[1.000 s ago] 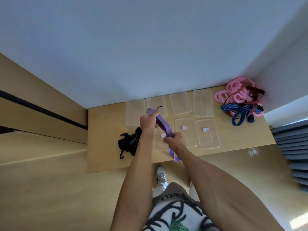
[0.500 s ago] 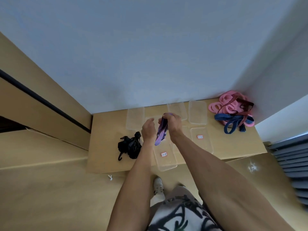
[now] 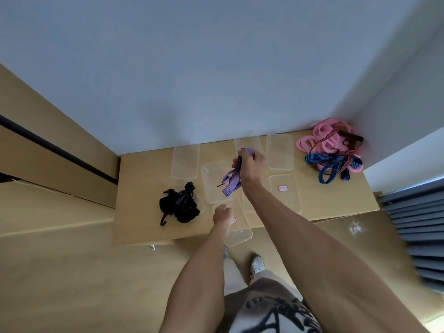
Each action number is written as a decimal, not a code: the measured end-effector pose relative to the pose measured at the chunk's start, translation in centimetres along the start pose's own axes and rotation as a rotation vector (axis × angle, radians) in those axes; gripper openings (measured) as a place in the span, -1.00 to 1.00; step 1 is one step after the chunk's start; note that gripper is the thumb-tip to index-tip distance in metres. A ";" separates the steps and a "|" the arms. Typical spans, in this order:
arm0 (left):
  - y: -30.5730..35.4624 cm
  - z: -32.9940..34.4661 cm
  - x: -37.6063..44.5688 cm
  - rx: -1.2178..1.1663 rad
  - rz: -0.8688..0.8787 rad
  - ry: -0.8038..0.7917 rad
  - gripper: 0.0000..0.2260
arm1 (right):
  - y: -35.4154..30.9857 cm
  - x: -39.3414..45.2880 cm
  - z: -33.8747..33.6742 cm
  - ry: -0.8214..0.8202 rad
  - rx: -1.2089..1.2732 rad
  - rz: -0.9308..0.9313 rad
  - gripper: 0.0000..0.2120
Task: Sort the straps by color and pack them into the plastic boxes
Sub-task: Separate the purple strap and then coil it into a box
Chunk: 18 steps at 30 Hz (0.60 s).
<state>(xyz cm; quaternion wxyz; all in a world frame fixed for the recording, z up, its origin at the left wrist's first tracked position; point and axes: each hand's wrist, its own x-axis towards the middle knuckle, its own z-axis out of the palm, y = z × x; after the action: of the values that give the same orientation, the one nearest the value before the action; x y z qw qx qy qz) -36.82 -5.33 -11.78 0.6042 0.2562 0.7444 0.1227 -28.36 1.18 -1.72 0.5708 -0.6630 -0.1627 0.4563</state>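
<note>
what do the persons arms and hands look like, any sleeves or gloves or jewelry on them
Both arms are bare as far up as the view shows, with no sleeves visible. The left hand and right hand wear no gloves, and no watch, bracelet or ring is visible on either wrist or the fingers. No markings show on the forearms.

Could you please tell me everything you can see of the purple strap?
The purple strap is a flat, woven-looking lilac band with fine darker stripes, folded into a bundle. The right hand grips its upper part, and the loose end, with a dark hook, hangs over a clear plastic box. The left hand is off it.
</note>
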 end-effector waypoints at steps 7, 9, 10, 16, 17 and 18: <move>4.0 -0.1 2.0 -0.301 -0.118 -0.060 -0.65 | -4.1 2.9 3.9 0.170 -0.231 -0.176 -0.77; 4.8 -0.3 3.0 -0.307 -0.086 -0.071 -0.59 | -5.0 3.8 5.3 0.171 -0.348 -0.159 -0.79; 5.2 -0.5 3.5 -0.275 -0.057 -0.076 -0.54 | -5.2 4.1 5.8 0.178 -0.381 -0.146 -0.80; 7.1 -3.2 6.1 0.185 0.181 -0.032 -0.41 | -4.5 4.8 8.3 0.195 -0.431 -0.175 -0.82; 7.5 -3.6 6.4 0.236 0.195 -0.020 -0.42 | -4.4 4.8 8.6 0.191 -0.424 -0.187 -0.81; 7.9 -4.0 6.6 0.271 0.187 0.016 -0.46 | -4.4 4.8 8.9 0.186 -0.417 -0.191 -0.79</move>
<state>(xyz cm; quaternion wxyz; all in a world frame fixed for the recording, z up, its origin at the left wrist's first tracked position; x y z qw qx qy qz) -39.77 5.24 -12.43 0.5441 0.4026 0.7319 0.0790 -31.50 11.42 0.84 0.4748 -0.7873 -0.2617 0.2938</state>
